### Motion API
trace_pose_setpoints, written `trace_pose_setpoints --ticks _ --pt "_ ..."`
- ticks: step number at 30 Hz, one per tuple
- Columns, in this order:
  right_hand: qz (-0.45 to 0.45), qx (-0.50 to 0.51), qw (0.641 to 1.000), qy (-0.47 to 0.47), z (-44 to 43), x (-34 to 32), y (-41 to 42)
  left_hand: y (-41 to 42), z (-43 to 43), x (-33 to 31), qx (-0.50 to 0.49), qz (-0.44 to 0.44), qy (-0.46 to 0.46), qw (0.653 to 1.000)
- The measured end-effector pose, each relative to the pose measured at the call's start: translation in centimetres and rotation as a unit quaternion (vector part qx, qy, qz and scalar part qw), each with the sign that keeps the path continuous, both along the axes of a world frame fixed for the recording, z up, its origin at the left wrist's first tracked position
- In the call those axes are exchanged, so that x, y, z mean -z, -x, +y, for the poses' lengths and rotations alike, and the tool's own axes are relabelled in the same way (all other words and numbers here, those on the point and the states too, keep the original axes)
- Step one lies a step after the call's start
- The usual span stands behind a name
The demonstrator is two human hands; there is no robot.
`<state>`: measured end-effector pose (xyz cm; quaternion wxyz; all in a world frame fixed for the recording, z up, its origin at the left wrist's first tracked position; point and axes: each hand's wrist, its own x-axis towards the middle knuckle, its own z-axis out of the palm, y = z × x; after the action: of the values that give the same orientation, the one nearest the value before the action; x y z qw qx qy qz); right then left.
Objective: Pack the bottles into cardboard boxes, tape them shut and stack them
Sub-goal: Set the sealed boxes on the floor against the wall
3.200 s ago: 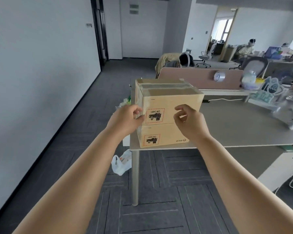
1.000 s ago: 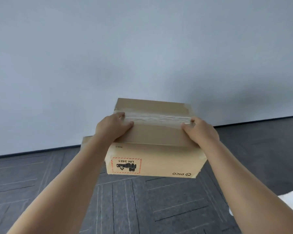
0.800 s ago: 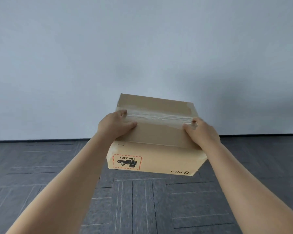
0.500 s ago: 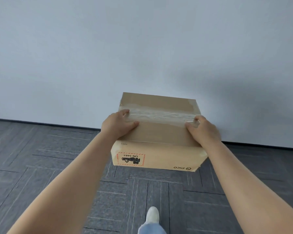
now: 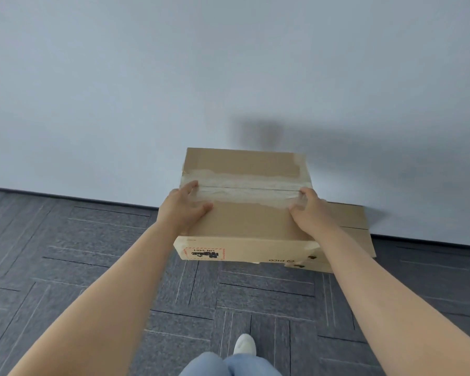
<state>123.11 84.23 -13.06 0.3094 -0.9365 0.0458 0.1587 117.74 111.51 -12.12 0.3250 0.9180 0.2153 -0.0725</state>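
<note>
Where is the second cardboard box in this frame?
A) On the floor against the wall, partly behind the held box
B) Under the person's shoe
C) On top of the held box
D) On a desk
A: the second box lies on the carpet at the foot of the wall, partly hidden by the taped box that the left hand and the right hand grip.

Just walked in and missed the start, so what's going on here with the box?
A person grips a taped cardboard box by its side edges, left hand and right hand, facing a wall. A second box sits on the floor by the wall, partly hidden behind it. The taped one looks not yet set down.
</note>
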Motion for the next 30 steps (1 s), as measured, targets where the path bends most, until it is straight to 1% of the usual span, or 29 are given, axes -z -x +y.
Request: trace_pose_setpoints --ticks 4,6,10,15,21,25,30 --pt "0.056 -0.018 0.998 -0.034 0.8 5.2 -4.5 -5.9 1.4 5.5 0.015 0.015 0.011 1.0" --pt "0.073 -0.016 0.996 -0.041 1.0 8.6 -6.5 -8.4 1.8 9.3 0.02 0.02 0.017 0.999" --pt "0.082 -0.005 0.996 -0.032 2.3 16.8 -10.1 -12.6 3.1 18.3 0.029 0.037 0.026 0.999" --pt "0.093 0.0 0.995 -0.033 4.1 28.5 -12.9 -15.3 4.9 30.5 0.028 0.038 0.035 0.998" --pt "0.093 0.005 0.995 -0.035 5.9 40.2 -15.2 -18.0 6.7 42.3 0.02 0.038 0.054 0.998" --pt "0.088 0.029 0.995 -0.033 6.3 45.1 -16.0 -19.1 7.1 46.9 0.023 0.031 0.052 0.998" --pt "0.08 0.037 0.996 -0.007 6.8 47.0 -16.9 -19.6 7.4 48.8 0.028 0.027 0.038 0.999"
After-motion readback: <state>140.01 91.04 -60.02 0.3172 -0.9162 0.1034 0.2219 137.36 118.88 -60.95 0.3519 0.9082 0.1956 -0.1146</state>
